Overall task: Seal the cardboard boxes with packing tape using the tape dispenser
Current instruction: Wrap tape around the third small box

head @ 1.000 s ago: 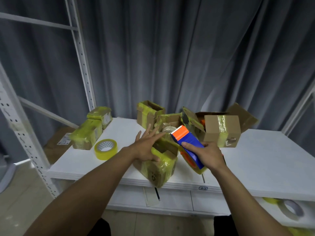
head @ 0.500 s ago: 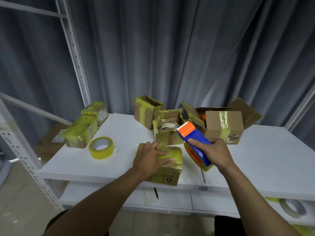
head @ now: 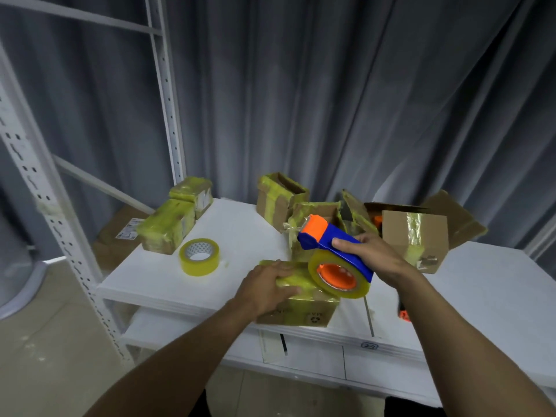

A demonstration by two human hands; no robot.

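- My left hand (head: 266, 284) lies palm down on the near box (head: 304, 311), fingers bent over its top and left end, holding it against the worktop (head: 240, 236).
- The near box sits at the near edge of the worktop, close to the middle. Its top is covered in yellowish tape, and its brown front face shows a recycling mark.
- My right hand (head: 373, 254) grasps the blue handle of the tape dispenser (head: 326, 236), fingers wrapped round it.
- The dispenser hangs over the right part of the near box, its orange head pointing far and left. I cannot tell whether the dispenser's tape roll (head: 338, 275) touches the box top.
- A short crumpled end of tape (head: 285, 227) sticks out at the dispenser head.
- A spare roll (head: 199, 256) of yellowish tape lies flat on the worktop, to the left of my left hand and well apart from it.
- Two taped boxes stand at the far left edge, one (head: 167, 225) nearer and one (head: 192, 191) just behind it, touching.
- An open-topped box (head: 279, 197) stands at the far middle, and another open box (head: 313, 212) sits just behind the dispenser.
- A larger box (head: 415, 236) with raised flaps stands far right, with a tape strip down its front.
- A white rack upright (head: 168, 85) and a grey curtain (head: 331, 85) stand behind.
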